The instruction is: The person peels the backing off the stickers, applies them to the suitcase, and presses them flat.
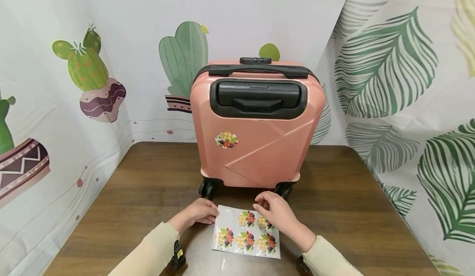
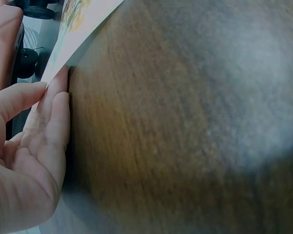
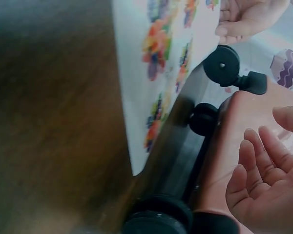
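A white sheet of fruit stickers (image 1: 246, 231) lies in front of the suitcase, printed with several round clusters of fruit and leaves. My left hand (image 1: 199, 211) pinches its upper left corner; in the left wrist view the thumb (image 2: 27, 95) lies on top and the fingers are beneath. Over the sheet's upper right corner is my right hand (image 1: 276, 212), loosely curved, thumb and fingers apart with nothing between them in the right wrist view. The pink suitcase (image 1: 256, 152) stands upright behind both hands, with one matching fruit sticker (image 1: 226, 140) on its left side.
The suitcase's black wheels (image 1: 208, 188) rest on a brown wooden table (image 1: 334, 210), close behind the hands. A black pull handle (image 1: 258, 97) is recessed near its top. Behind hang white cloths, one with cacti (image 1: 87, 72), one with leaves (image 1: 387, 70).
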Motion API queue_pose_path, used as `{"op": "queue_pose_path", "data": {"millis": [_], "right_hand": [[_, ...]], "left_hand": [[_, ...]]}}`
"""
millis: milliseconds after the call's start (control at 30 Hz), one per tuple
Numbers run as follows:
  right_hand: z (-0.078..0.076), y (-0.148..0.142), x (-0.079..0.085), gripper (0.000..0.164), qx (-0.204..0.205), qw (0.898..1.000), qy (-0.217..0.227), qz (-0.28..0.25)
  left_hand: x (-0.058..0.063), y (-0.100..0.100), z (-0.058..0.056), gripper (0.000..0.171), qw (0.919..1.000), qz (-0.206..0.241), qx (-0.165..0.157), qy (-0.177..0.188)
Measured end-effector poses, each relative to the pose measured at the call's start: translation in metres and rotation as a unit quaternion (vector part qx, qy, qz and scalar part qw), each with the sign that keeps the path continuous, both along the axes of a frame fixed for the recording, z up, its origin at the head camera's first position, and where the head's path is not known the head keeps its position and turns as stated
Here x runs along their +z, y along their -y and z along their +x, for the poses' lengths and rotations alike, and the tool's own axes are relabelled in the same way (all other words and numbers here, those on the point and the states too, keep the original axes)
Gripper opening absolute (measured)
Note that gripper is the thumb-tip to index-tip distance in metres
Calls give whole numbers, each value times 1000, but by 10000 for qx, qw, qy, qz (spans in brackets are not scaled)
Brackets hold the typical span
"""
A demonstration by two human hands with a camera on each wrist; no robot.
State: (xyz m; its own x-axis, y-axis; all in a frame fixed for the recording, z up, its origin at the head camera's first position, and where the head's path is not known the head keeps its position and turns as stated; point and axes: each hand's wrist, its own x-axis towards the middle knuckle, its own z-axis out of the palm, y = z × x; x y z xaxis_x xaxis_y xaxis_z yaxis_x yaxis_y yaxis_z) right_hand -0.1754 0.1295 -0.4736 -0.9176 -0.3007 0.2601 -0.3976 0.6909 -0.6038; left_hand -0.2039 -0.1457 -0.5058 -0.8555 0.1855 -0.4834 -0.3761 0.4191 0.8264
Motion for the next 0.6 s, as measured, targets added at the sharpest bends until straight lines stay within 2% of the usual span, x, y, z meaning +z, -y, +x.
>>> {"op": "queue_pose_path", "data": {"millis": [300, 600], "right_hand": [[-4, -7, -12, 9, -27, 9989, 476, 22], [-9, -9, -18, 13, 91, 9963, 840, 160]], "left_hand": [[0, -1, 1, 8, 10000, -29, -16, -22], [-1, 0, 1, 7, 9996, 204, -180, -35]]}}
